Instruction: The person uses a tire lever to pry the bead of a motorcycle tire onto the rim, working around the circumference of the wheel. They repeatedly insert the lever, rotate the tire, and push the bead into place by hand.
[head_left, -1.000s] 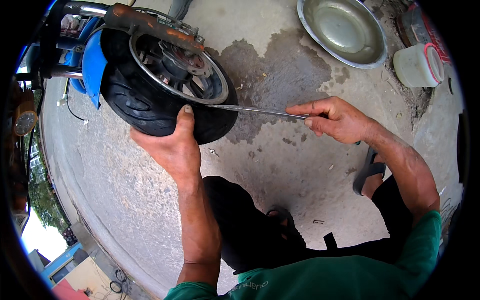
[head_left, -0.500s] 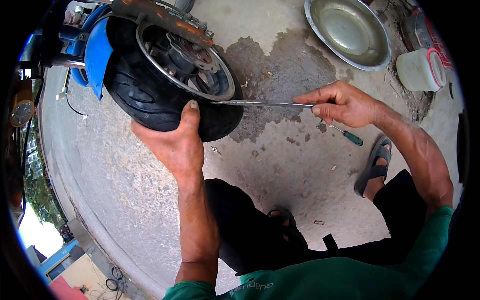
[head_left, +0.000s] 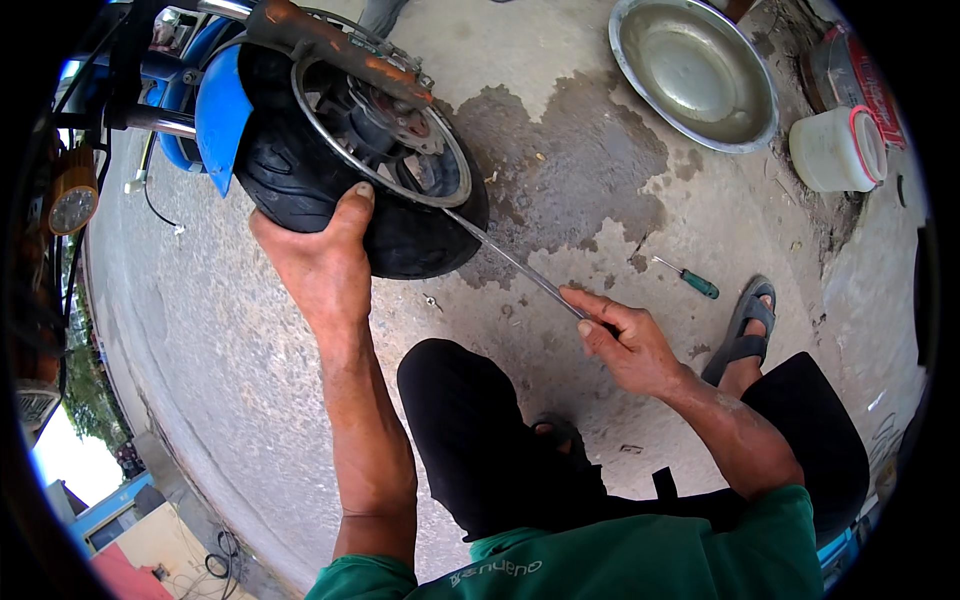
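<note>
A black motorcycle tyre [head_left: 425, 245] sits around a silver wheel rim [head_left: 338, 147] at the upper left. My left hand [head_left: 325, 265] grips the tyre's near side, thumb pressed on the sidewall and fingers hidden beneath it. Closed around the near end of a long metal tyre lever [head_left: 515, 262] is my right hand [head_left: 635, 350]. The lever slants up to the left, its far tip at the edge between rim and tyre. Beside the wheel are a blue mudguard [head_left: 218, 118] and a worn orange-brown fork leg [head_left: 345, 55].
A green-handled screwdriver [head_left: 698, 283] lies on the concrete right of the wheel. Farther back stand a metal basin [head_left: 616, 45] and a white bucket [head_left: 828, 155] with a red rim. A wet patch [head_left: 590, 150] darkens the ground. My sandalled foot [head_left: 745, 335] is at the right.
My right hand has swung the lever's near end down and toward me, so it slants instead of lying nearly level. My left hand still holds the tyre, with its thumb shifted slightly left.
</note>
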